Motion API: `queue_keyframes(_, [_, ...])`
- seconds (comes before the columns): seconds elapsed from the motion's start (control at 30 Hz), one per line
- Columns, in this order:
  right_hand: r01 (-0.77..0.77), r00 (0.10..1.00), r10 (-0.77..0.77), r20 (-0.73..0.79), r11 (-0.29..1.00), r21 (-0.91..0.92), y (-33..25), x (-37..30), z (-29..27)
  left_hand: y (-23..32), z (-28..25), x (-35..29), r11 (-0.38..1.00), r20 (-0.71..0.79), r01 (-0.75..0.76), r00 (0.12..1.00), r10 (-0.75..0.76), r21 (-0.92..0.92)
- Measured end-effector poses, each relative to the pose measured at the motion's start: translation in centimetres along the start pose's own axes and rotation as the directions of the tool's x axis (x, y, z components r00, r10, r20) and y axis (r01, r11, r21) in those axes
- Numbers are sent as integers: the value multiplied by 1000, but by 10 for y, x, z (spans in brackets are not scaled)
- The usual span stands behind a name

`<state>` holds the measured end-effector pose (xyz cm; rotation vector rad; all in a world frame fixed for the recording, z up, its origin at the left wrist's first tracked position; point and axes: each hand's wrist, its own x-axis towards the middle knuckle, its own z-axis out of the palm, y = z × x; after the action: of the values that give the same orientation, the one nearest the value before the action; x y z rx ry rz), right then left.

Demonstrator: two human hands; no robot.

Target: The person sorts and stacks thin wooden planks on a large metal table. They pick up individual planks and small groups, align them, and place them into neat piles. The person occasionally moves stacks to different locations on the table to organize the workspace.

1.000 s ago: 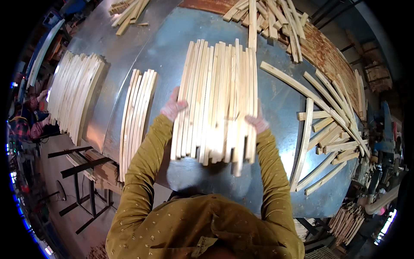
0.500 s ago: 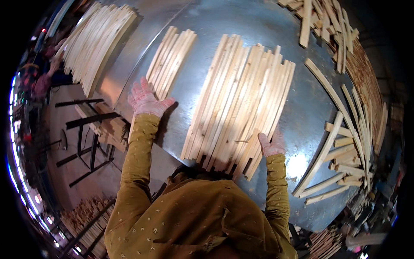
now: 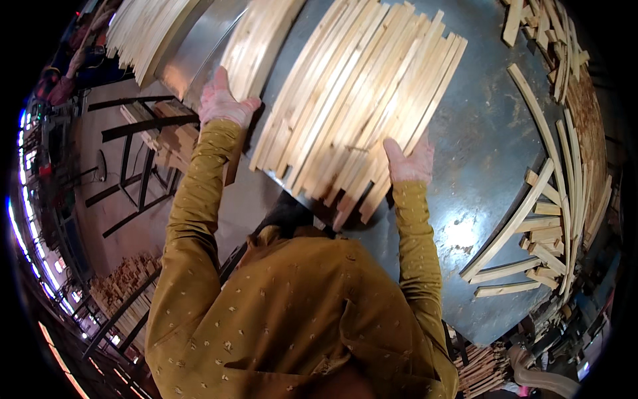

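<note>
A wide bundle of pale wooden strips (image 3: 352,86) lies side by side in the middle of the metal table, its near ends uneven. My right hand (image 3: 411,161) rests against its right side close to the near end, thumb on the strips' edge and fingers stretched out. To the left lies a narrower group of wooden strips (image 3: 256,50). My left hand (image 3: 224,103) is at the near end of that group, fingers reaching up along its left edge and thumb spread to the right. Both hands are open; the left fingertips partly blend with the wood.
Another stack of strips (image 3: 143,33) stands far left. Loose curved strips and short offcuts (image 3: 541,233) lie on the right of the metal table (image 3: 478,139), with a wood pile (image 3: 561,40) beyond. A black metal frame (image 3: 129,159) stands left of the table.
Both hands have moved farther away from me. The wide bundle and the narrower group have shifted farther up the table, the narrower group's strips now closer together. The view has also shifted slightly.
</note>
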<state>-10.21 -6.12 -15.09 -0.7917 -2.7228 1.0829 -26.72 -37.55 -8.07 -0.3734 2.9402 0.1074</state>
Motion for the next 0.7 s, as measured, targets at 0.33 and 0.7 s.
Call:
queue_keyframes(0.33, [-5,1000,5,-4,999,53,-136,23,114,-215,-47,50,809,-402,-263,915,36,-526])
queue_keyframes(0.7, [-19,996,32,87,989,-147,-280,51,278,-378,-63,47,566,-350,-180,914,-207,-805])
